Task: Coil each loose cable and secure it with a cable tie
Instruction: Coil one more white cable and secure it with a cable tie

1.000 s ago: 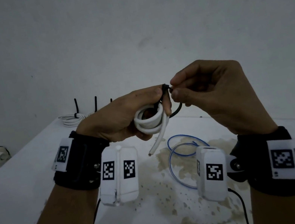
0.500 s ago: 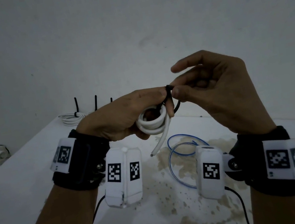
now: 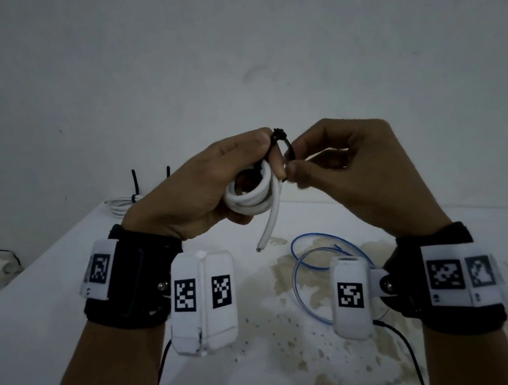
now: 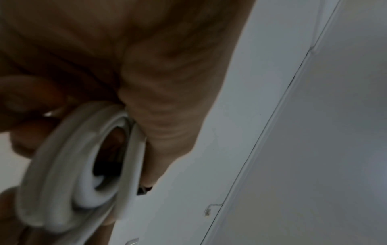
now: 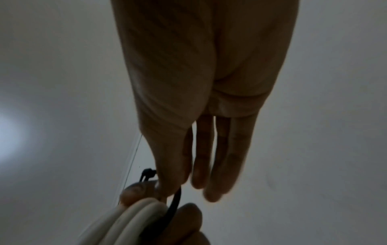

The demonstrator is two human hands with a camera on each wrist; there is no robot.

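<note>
My left hand (image 3: 239, 157) grips a small coil of thick white cable (image 3: 251, 192), held up above the table, one loose end (image 3: 269, 227) hanging down. A black cable tie (image 3: 287, 149) loops round the coil's right side, its head (image 3: 279, 136) sticking up by my left thumb. My right hand (image 3: 299, 160) pinches the tie's strap between thumb and index finger. The left wrist view shows the coil (image 4: 69, 165) close up under my curled fingers. The right wrist view shows the coil (image 5: 125, 220) and the black strap (image 5: 176, 200).
A thin blue cable (image 3: 311, 257) lies in loose loops on the stained white table (image 3: 49, 330) below my hands. A white coil (image 3: 124, 205) lies at the table's back left, black tie tails (image 3: 135, 182) standing up from it. A white wall is close behind.
My right index finger, lifted half a second ago, has come back down onto the tie. The tie's loop beside the coil looks smaller than a second ago. The left hand keeps the coil.
</note>
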